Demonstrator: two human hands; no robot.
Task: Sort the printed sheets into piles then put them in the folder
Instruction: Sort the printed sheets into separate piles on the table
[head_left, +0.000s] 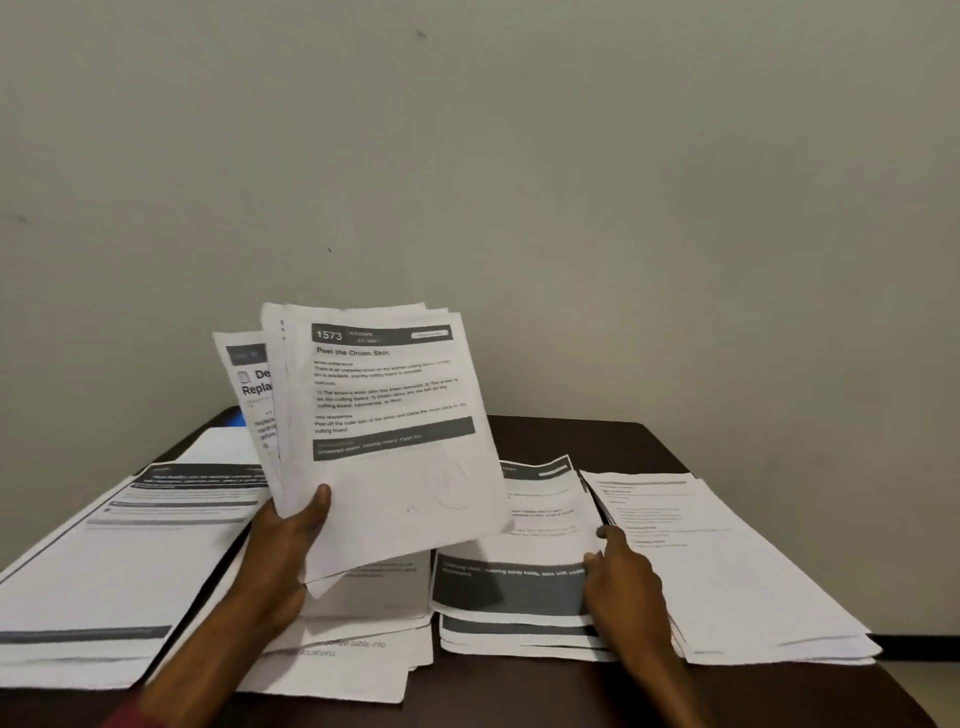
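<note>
Sheet piles (727, 571) across the counter (571, 434).
Left hand (283, 540) grips a raised sheaf (395, 415), thumb in front; right hand (623, 582) rests relaxed fingers on the middle pile (509, 587).

A dark brown table (571, 436) is standing close in front of a plain greyish-white wall (519, 156). A few small dark specks are showing on the paint. A black baseboard (919, 640) is running along the wall's foot at the right.

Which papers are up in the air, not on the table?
The fanned bunch fronted by "Peel the Onion Skin", which the left hand grips; the rest lie flat on the table.
</note>
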